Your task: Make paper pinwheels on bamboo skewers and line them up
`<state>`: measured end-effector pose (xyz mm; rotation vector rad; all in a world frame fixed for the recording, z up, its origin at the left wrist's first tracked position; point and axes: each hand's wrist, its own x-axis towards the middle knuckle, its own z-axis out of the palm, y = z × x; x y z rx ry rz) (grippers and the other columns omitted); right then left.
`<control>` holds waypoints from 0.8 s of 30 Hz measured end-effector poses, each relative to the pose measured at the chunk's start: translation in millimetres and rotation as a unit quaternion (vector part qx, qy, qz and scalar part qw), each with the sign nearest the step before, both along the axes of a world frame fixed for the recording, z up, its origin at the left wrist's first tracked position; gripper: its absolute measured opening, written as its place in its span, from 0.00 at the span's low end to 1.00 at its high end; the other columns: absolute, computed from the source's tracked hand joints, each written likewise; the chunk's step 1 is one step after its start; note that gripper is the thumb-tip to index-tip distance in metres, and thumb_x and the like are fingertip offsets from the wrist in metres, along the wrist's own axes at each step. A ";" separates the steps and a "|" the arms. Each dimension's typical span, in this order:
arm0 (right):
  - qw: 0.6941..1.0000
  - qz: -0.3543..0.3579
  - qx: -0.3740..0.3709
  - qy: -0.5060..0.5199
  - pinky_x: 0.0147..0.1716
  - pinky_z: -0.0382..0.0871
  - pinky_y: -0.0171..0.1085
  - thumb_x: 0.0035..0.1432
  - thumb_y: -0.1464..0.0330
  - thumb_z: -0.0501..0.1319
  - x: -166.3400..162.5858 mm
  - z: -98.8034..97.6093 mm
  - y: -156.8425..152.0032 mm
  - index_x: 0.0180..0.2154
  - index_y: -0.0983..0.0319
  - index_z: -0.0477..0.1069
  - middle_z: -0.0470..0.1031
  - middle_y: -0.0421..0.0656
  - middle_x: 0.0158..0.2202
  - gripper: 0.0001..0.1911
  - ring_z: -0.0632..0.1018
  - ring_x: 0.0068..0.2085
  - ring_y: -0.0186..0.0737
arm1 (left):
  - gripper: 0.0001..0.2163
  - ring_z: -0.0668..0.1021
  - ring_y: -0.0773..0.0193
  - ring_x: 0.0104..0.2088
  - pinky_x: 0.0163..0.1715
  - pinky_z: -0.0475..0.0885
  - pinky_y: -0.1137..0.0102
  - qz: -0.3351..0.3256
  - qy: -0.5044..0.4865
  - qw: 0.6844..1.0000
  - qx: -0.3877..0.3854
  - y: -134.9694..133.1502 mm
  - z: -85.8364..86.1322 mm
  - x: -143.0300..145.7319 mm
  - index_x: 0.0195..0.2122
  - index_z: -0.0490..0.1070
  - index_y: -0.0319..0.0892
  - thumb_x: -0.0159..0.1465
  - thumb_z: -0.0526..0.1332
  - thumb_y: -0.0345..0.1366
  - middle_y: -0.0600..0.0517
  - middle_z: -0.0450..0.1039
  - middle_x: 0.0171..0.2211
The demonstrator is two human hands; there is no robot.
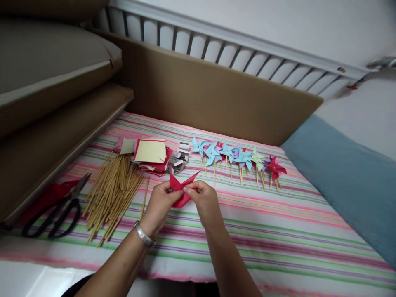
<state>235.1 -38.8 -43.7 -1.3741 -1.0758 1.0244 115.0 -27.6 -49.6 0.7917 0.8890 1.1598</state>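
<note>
Between both hands is a red paper square [181, 201], its cut corners bent inward toward the middle. My left hand [160, 202], with a silver bracelet at the wrist, pinches the paper's left side. From the right, my right hand [206, 201] grips it, thumb pressed near the centre. Just beyond the hands stand small open boxes [180, 159]; what they hold is too small to make out. A stack of coloured paper squares [150, 151], pale yellow on top, lies behind my left hand. One loose wooden stick [145, 198] rests beside that hand.
A pile of wooden sticks [116, 194] and black-handled scissors [63, 212] lie at left. Finished paper pinwheels [229, 153] form a row at back right. A brown board [210, 95] closes off the back of the striped cloth [278, 231]; cushions [62, 111] rise at left.
</note>
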 end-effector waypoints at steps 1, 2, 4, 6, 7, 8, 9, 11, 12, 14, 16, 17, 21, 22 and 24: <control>1.000 -0.001 0.003 -0.002 0.30 0.66 0.35 0.43 0.69 0.65 -0.6 1.7 -0.2 0.23 0.63 0.72 0.74 0.40 0.23 0.04 0.72 0.28 0.36 | 0.06 0.74 0.70 0.24 0.27 0.66 0.76 -0.005 -0.004 1.000 -0.002 -0.1 0.8 -0.4 0.28 0.78 0.39 0.47 0.68 0.29 0.53 0.77 0.24; 1.000 0.000 0.008 -0.004 0.30 0.66 0.34 0.44 0.69 0.65 -1.2 3.4 -0.6 0.23 0.63 0.72 0.74 0.39 0.23 0.04 0.72 0.27 0.36 | 0.07 0.74 0.70 0.24 0.27 0.67 0.76 -0.013 -0.009 1.000 -0.004 -0.1 1.6 -0.9 0.29 0.78 0.39 0.47 0.68 0.30 0.53 0.77 0.24; 1.000 0.002 0.016 -0.008 0.30 0.66 0.34 0.45 0.69 0.64 -1.4 6.1 -1.6 0.24 0.62 0.71 0.73 0.39 0.23 0.04 0.72 0.28 0.36 | 0.08 0.75 0.69 0.26 0.28 0.67 0.75 -0.032 -0.026 0.999 -0.008 0.3 2.7 -2.2 0.30 0.78 0.40 0.48 0.68 0.30 0.52 0.78 0.26; 0.999 0.007 0.024 -0.019 0.31 0.66 0.35 0.47 0.68 0.62 -0.7 7.5 -2.6 0.26 0.62 0.72 0.73 0.39 0.24 0.03 0.73 0.29 0.36 | 0.09 0.76 0.68 0.27 0.30 0.68 0.74 -0.046 -0.039 0.998 -0.014 1.5 2.8 -3.9 0.31 0.78 0.39 0.47 0.69 0.31 0.51 0.79 0.27; 0.999 0.013 0.028 -0.027 0.32 0.66 0.35 0.48 0.68 0.62 -0.1 7.6 -3.0 0.27 0.62 0.72 0.74 0.40 0.26 0.03 0.73 0.30 0.37 | 0.09 0.76 0.67 0.27 0.30 0.68 0.74 -0.047 -0.040 0.998 -0.018 2.2 2.5 -4.8 0.31 0.78 0.39 0.46 0.69 0.31 0.51 0.79 0.27; 0.999 0.023 0.033 -0.034 0.34 0.66 0.35 0.49 0.68 0.61 0.6 7.5 -3.4 0.28 0.61 0.72 0.74 0.40 0.27 0.03 0.74 0.32 0.37 | 0.09 0.76 0.67 0.26 0.29 0.68 0.74 -0.043 -0.038 0.998 -0.021 2.9 2.2 -5.7 0.30 0.78 0.38 0.46 0.70 0.31 0.50 0.78 0.26; 0.998 0.034 0.039 -0.040 0.36 0.67 0.36 0.50 0.69 0.60 1.2 7.2 -3.7 0.30 0.61 0.73 0.75 0.41 0.29 0.04 0.74 0.34 0.38 | 0.09 0.75 0.68 0.25 0.29 0.68 0.74 -0.037 -0.036 0.998 -0.024 3.6 1.8 -6.7 0.29 0.78 0.38 0.45 0.70 0.31 0.50 0.78 0.25; 0.996 0.054 0.051 -0.051 0.38 0.67 0.36 0.51 0.69 0.59 1.5 6.8 -4.4 0.33 0.61 0.73 0.75 0.41 0.32 0.06 0.75 0.36 0.39 | 0.09 0.75 0.68 0.24 0.28 0.68 0.74 -0.028 -0.033 0.999 -0.026 4.3 1.6 -8.7 0.29 0.78 0.37 0.45 0.70 0.31 0.50 0.78 0.24; 0.995 0.062 0.055 -0.059 0.39 0.67 0.36 0.52 0.69 0.59 1.2 7.0 -4.8 0.34 0.60 0.73 0.75 0.41 0.32 0.06 0.75 0.37 0.39 | 0.09 0.75 0.68 0.25 0.28 0.68 0.74 -0.026 -0.035 0.999 -0.026 4.4 1.6 -9.5 0.30 0.78 0.37 0.45 0.70 0.31 0.50 0.78 0.25; 0.993 0.069 0.064 -0.077 0.39 0.66 0.36 0.52 0.70 0.59 -0.3 8.2 -6.3 0.34 0.60 0.72 0.75 0.41 0.33 0.06 0.75 0.37 0.39 | 0.09 0.76 0.68 0.27 0.31 0.68 0.74 -0.028 -0.039 0.999 -0.023 4.2 2.1 -10.8 0.31 0.79 0.38 0.46 0.69 0.31 0.50 0.79 0.26; 0.990 0.072 0.075 -0.094 0.38 0.66 0.36 0.52 0.70 0.59 -1.8 10.4 -8.2 0.33 0.60 0.72 0.74 0.40 0.32 0.04 0.74 0.37 0.39 | 0.09 0.76 0.67 0.28 0.33 0.68 0.73 -0.035 -0.040 0.998 -0.019 4.2 2.7 -11.9 0.31 0.79 0.38 0.46 0.69 0.31 0.50 0.79 0.27; 0.989 0.075 0.080 -0.098 0.39 0.66 0.36 0.52 0.70 0.60 -1.8 11.6 -9.0 0.33 0.60 0.72 0.74 0.40 0.32 0.04 0.74 0.37 0.39 | 0.09 0.76 0.67 0.28 0.33 0.68 0.73 -0.037 -0.040 0.998 -0.017 4.3 3.3 -12.7 0.31 0.79 0.38 0.46 0.69 0.31 0.49 0.79 0.27; 0.993 0.080 0.083 -0.028 0.39 0.68 0.38 0.50 0.67 0.64 8.5 13.0 -6.5 0.34 0.59 0.72 0.76 0.42 0.34 0.07 0.75 0.38 0.40 | 0.10 0.75 0.66 0.28 0.33 0.67 0.72 -0.011 -0.037 0.999 -0.012 1.9 14.1 -18.1 0.30 0.78 0.37 0.45 0.70 0.32 0.49 0.78 0.27; 0.995 0.061 0.082 0.000 0.39 0.68 0.39 0.49 0.66 0.65 13.1 11.6 -4.3 0.35 0.59 0.72 0.76 0.42 0.36 0.09 0.76 0.39 0.41 | 0.10 0.75 0.66 0.28 0.32 0.67 0.72 -0.003 -0.036 0.999 -0.008 -0.8 20.0 -19.6 0.29 0.78 0.36 0.45 0.70 0.31 0.50 0.78 0.27; 0.997 0.005 0.072 0.035 0.41 0.69 0.41 0.48 0.63 0.65 20.8 5.9 0.4 0.37 0.59 0.72 0.77 0.44 0.38 0.13 0.76 0.41 0.43 | 0.07 0.75 0.66 0.27 0.31 0.67 0.71 -0.010 -0.030 0.999 0.011 -10.0 35.4 -21.1 0.28 0.78 0.37 0.45 0.69 0.31 0.50 0.77 0.25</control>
